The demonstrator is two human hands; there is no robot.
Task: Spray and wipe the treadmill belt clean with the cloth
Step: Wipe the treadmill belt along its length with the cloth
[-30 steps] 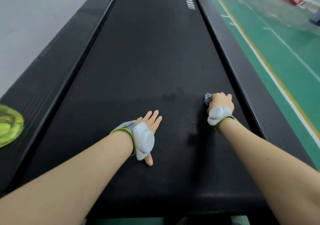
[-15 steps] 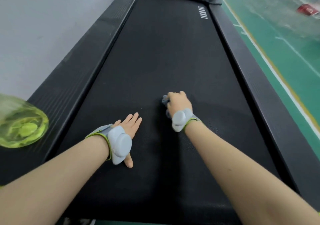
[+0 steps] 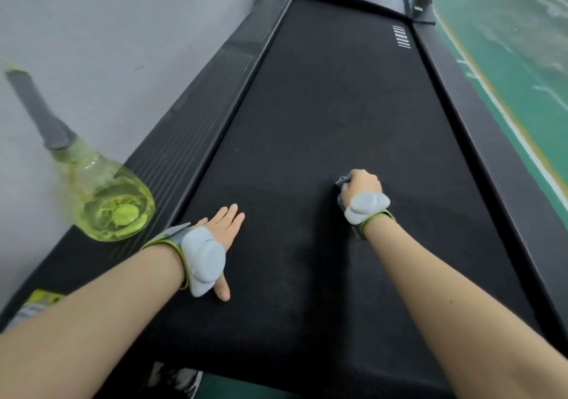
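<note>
The right hand grips the cloth in curled fingers, seemingly soft, light, best held bunched; the left hand rests flat-fingered on the belt.

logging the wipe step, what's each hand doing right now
left hand: open, flat on the treadmill belt.
right hand: closed around the cloth, pressed on the belt.

Open belt ahead; bottle left
</note>
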